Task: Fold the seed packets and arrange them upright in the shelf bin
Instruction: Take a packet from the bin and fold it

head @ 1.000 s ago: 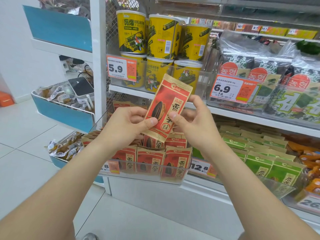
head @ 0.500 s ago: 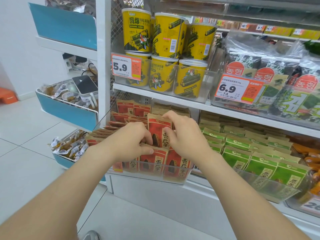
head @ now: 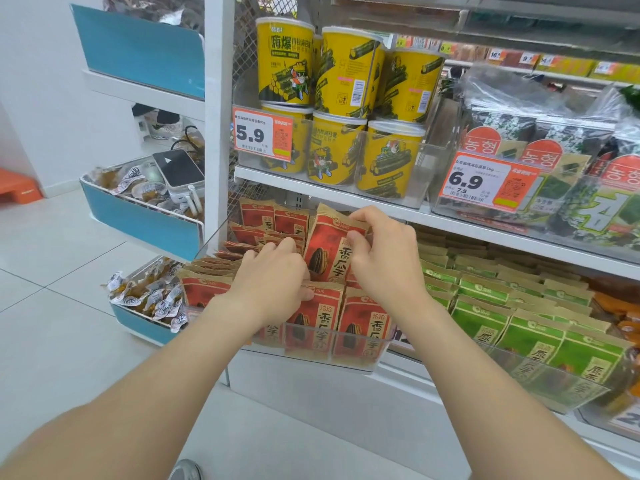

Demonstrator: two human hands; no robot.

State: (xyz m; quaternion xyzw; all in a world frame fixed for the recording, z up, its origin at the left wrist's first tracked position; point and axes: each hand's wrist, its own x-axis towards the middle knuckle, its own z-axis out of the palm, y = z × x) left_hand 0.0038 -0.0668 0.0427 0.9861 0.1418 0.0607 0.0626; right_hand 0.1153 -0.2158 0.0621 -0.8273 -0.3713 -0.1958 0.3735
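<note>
A red and tan seed packet (head: 330, 252) with a black sunflower seed on it stands tilted inside the clear shelf bin (head: 346, 362). My right hand (head: 384, 261) pinches its upper right edge with curled fingers. My left hand (head: 273, 282) curls at its left side, among the packets; its fingertips are partly hidden. Several more red seed packets (head: 360, 327) stand upright in rows in the bin, front to back.
Green packets (head: 526, 327) fill the clear bin to the right. Yellow tubs (head: 341, 109) and seaweed bags (head: 554, 161) sit on the shelf just above. Blue end-cap bins (head: 138, 216) with small snacks stand at the left, over white floor tiles.
One second ago both hands held the packet up in front of the shelf. They have lowered it into the bin, where it now stands among the other red packets.
</note>
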